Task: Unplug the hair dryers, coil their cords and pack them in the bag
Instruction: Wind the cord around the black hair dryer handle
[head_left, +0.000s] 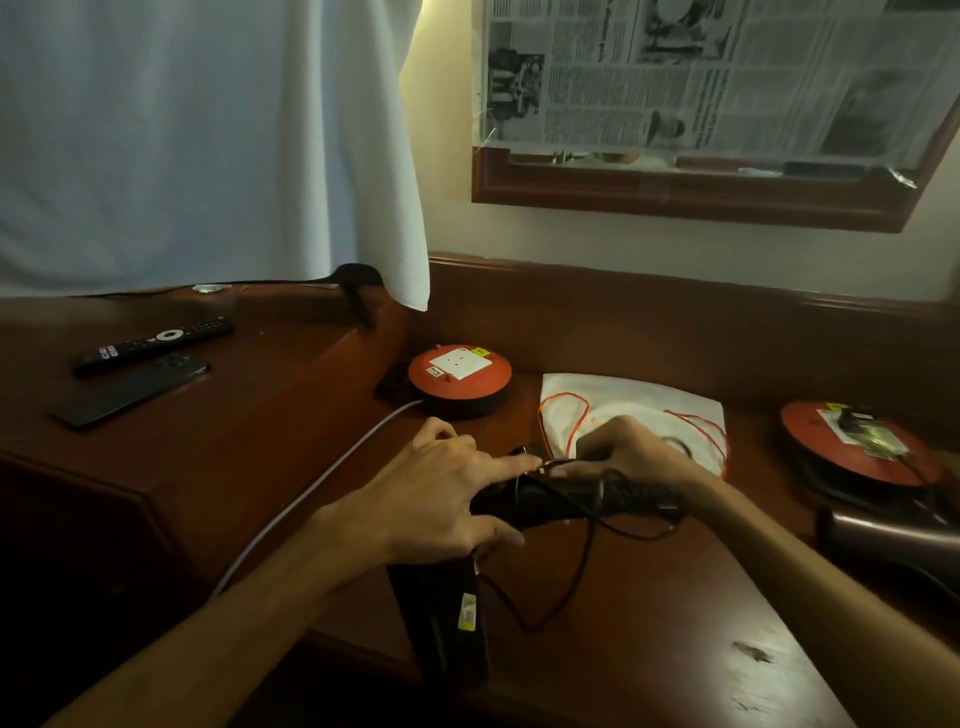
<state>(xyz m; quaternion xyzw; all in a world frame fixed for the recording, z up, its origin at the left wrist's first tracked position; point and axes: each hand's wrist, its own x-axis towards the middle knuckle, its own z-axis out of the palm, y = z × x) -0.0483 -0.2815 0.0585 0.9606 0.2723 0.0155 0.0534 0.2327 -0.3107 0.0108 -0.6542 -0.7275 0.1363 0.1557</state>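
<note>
Two hands held a black hair dryer (545, 501) over the table (675, 623): the left hand (441, 499) gripped its body, the right hand (623, 452) pinched its cord (582, 566). Behind lay a white bag (623, 400) and a red cord reel (460, 374).

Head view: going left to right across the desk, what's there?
Phone → remote → red cord reel with white socket → white drawstring bag → second red reel → brown hair dryer at the right edge. Both hands hold the black hair dryer in front.
</note>
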